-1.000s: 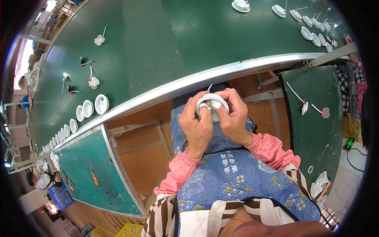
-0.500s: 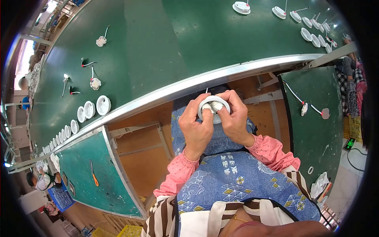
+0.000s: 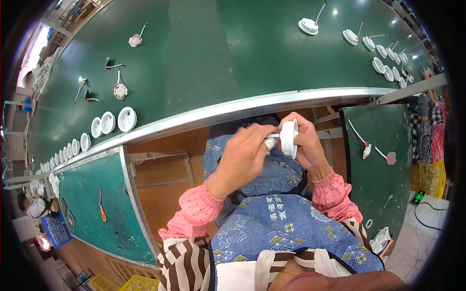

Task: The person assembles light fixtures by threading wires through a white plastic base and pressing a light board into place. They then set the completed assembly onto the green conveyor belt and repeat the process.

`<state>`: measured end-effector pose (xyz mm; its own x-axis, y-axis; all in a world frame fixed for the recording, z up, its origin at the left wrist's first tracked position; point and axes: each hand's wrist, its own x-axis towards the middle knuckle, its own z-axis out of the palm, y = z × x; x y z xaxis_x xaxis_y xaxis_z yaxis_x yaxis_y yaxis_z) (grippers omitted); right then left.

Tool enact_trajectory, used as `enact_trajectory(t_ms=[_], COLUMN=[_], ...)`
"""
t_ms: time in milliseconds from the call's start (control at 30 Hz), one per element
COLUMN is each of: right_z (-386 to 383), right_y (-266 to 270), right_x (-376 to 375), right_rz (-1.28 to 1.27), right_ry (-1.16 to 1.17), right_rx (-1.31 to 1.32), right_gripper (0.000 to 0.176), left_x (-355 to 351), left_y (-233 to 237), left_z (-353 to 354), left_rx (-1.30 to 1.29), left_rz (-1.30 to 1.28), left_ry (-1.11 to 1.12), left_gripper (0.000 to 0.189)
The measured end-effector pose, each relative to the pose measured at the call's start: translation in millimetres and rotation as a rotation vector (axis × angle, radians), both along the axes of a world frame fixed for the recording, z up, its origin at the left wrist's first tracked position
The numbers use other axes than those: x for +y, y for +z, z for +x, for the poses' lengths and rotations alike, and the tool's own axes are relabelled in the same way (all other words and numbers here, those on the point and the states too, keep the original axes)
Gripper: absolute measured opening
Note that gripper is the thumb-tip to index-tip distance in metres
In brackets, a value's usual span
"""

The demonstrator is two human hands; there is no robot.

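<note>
My right hand (image 3: 309, 149) grips a white round lamp housing (image 3: 288, 139) by its rim, turned on edge above my lap. Against its back side my left hand (image 3: 242, 154), slightly blurred, is closed on the white wire (image 3: 273, 136) coming out of the housing. The left fingertips wear pale finger covers, and the wire's end is hidden by them. Beyond the metal table edge, white round housings (image 3: 127, 119) stand in a row at the left. Small round boards with wires (image 3: 121, 91) lie behind them.
White housings with wires (image 3: 308, 26) line the table's far right. An orange-handled tool (image 3: 102, 212) lies on the left side panel. Two wired pieces (image 3: 367, 151) rest on the right panel. Other people are at the far left and right edges; a yellow crate (image 3: 432, 178) stands right.
The housing has turned from facing up to standing on edge and shifted right. My left hand has left its rim and moved to the wire at its back; my right hand keeps hold.
</note>
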<state>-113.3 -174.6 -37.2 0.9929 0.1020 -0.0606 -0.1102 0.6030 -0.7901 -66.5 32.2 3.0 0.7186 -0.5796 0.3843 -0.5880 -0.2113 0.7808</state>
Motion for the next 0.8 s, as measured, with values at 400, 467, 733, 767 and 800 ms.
enact_trajectory(t_ms=[400, 467, 733, 767, 800], right_z=[-1, -1, 3, 5, 6], right_y=[21, 17, 5, 7, 9], right_x=[25, 28, 31, 32, 34], right_rz=[-0.568, -0.578, -0.617, -0.624, -0.627], right_ry=[-0.187, -0.199, -0.299, -0.306, -0.315], right_rx=[-0.122, -0.157, -0.179, -0.192, -0.205], right_gripper=[0.038, 0.035, 0.03, 0.029, 0.029], left_x=[-11, -8, -4, -3, -3], left_y=[3, -5, -22, -17, -12], left_z=[-21, -13, -4, -7, -11], left_rx=[0.002, 0.039, 0.211, 0.219, 0.225], left_rz=[0.081, 0.004, -0.139, -0.127, -0.111], left_ry=[0.152, 0.122, 0.05, 0.066, 0.082], left_gripper=[0.012, 0.012, 0.012, 0.012, 0.012])
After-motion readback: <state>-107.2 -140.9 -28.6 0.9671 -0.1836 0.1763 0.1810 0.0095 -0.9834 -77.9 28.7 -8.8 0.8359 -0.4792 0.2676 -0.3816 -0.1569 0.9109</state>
